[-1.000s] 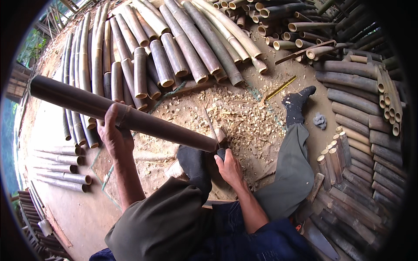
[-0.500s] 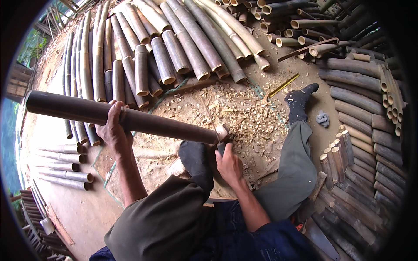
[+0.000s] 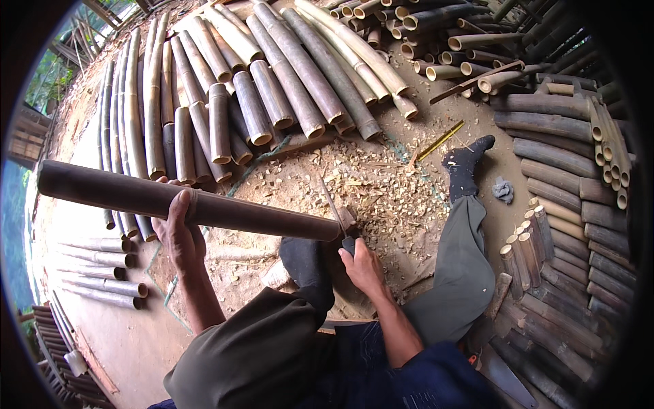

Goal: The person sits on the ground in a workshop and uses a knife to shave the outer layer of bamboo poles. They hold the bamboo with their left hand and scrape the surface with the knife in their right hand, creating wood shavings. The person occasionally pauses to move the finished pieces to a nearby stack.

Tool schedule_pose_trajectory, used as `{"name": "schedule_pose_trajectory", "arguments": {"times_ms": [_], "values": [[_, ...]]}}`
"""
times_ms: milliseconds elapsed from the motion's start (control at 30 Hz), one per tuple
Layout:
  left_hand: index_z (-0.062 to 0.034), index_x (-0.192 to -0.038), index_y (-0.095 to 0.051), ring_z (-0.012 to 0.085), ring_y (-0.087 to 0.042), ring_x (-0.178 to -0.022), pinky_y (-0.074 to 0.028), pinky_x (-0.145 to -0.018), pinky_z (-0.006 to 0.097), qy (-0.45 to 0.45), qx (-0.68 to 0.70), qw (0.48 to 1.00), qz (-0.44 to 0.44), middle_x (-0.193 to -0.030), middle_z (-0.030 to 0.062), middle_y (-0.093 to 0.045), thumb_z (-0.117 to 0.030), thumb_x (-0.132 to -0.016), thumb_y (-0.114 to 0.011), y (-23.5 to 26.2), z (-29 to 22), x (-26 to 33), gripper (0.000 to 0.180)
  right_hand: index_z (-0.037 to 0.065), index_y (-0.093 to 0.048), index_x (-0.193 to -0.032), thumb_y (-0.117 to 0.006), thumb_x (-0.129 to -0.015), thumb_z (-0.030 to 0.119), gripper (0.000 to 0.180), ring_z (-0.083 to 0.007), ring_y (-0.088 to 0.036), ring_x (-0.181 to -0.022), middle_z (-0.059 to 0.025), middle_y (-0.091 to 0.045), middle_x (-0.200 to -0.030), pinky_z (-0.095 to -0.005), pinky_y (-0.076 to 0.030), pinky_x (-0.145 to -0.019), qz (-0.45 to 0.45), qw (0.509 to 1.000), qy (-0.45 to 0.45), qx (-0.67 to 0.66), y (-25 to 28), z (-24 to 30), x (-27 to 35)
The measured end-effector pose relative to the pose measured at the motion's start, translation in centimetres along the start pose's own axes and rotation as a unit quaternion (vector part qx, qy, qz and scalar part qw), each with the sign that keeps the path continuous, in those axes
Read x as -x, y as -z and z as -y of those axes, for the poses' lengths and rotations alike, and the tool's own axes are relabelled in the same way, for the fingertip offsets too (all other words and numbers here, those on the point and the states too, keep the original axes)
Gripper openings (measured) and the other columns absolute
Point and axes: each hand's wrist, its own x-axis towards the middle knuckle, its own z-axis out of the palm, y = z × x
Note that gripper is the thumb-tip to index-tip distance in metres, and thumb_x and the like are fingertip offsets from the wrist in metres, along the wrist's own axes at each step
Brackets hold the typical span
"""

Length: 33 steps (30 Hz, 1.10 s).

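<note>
My left hand (image 3: 178, 225) is closed around a thick dark bamboo pole (image 3: 266, 215), its thumb laid over the near side. The pole slants from upper left down toward the middle, its right end above my dark-socked left foot (image 3: 303, 262). In my right hand (image 3: 364, 266) is a knife (image 3: 334, 208), gripped by its dark handle. The narrow blade points up and leftward, right at the pole's right end; whether the edge touches the bamboo I cannot tell. A small brownish block (image 3: 347, 217) shows just beyond the blade.
Wood chips (image 3: 388, 194) cover the ground ahead. Long bamboo poles (image 3: 286, 75) lie side by side at the far left, and stacked bamboo (image 3: 552, 123) lines the right. A yellow ruler-like strip (image 3: 441, 140), a grey crumpled cloth (image 3: 503, 190) and a saw blade (image 3: 504, 373) lie rightward.
The whole view has shifted slightly. The pole's right end and my right hand with the knife sit a little lower in the picture, and more of the blade shows. Both grips are unchanged.
</note>
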Motion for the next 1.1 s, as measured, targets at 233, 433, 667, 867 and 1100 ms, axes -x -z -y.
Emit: {"name": "schedule_pose_trajectory", "arguments": {"times_ms": [233, 433, 667, 867, 1100], "values": [[0.0035, -0.105, -0.068, 0.0175, -0.071, -0.082, -0.062, -0.078, 0.029, 0.009, -0.027, 0.985, -0.173, -0.098, 0.0095, -0.069, -0.007, -0.083, -0.086, 0.4, 1.0, -0.4, 0.03, 0.002, -0.057, -0.115, -0.067, -0.1, 0.028, 0.032, -0.0423, -0.069, -0.074, -0.0209, -0.067, -0.082, -0.045, -0.053, -0.065, -0.131, 0.967, 0.138, -0.169, 5.5, 5.7, 2.6], [0.003, -0.105, -0.07, 0.0147, -0.069, -0.082, -0.06, -0.075, 0.028, -0.011, -0.027, 0.989, -0.142, -0.097, 0.0089, -0.07, -0.005, -0.083, -0.086, -2.1, 0.1, 0.1, 0.029, 0.001, -0.054, -0.113, -0.064, -0.101, 0.029, 0.032, -0.0493, -0.07, -0.082, -0.0271, -0.07, -0.084, -0.0547, -0.054, -0.067, 0.015, 1.0, -0.009, -0.004, 0.4, 1.0, 0.1], [0.002, -0.107, -0.067, 0.0165, -0.069, -0.085, -0.06, -0.077, 0.03, -0.026, -0.039, 0.986, -0.157, -0.098, 0.0095, -0.069, -0.003, -0.083, -0.083, -1.8, 0.2, 0.2, 0.029, 0.001, -0.053, -0.114, -0.064, -0.101, 0.029, 0.033, -0.0456, -0.07, -0.074, -0.0236, -0.068, -0.078, -0.0496, -0.052, -0.063, -0.117, 0.966, 0.151, -0.177, 4.9, 6.1, 2.4], [0.0013, -0.111, -0.061, 0.0194, -0.07, -0.084, -0.061, -0.08, 0.034, -0.006, -0.027, 0.993, -0.116, -0.097, 0.011, -0.068, -0.001, -0.084, -0.081, -2.1, 0.4, -0.4, 0.034, -0.001, -0.052, -0.113, -0.063, -0.101, 0.038, 0.042, -0.0505, -0.069, -0.087, -0.0313, -0.068, -0.088, -0.0565, -0.052, -0.072, 0.018, 0.998, -0.056, 0.028, -0.8, -2.1, 0.5], [-0.0022, -0.129, -0.049, 0.0213, -0.066, -0.099, -0.055, -0.094, 0.036, -0.012, 0.035, 0.999, 0.035, -0.109, 0.0114, -0.063, 0.0, -0.085, -0.076, 0.1, 0.3, -0.4, 0.051, 0.001, -0.052, -0.11, -0.066, -0.101, 0.032, 0.035, -0.0461, -0.07, -0.081, -0.0251, -0.069, -0.085, -0.0502, -0.052, -0.065, -0.108, 0.965, 0.141, -0.192, 4.5, 4.2, 3.0]]}}
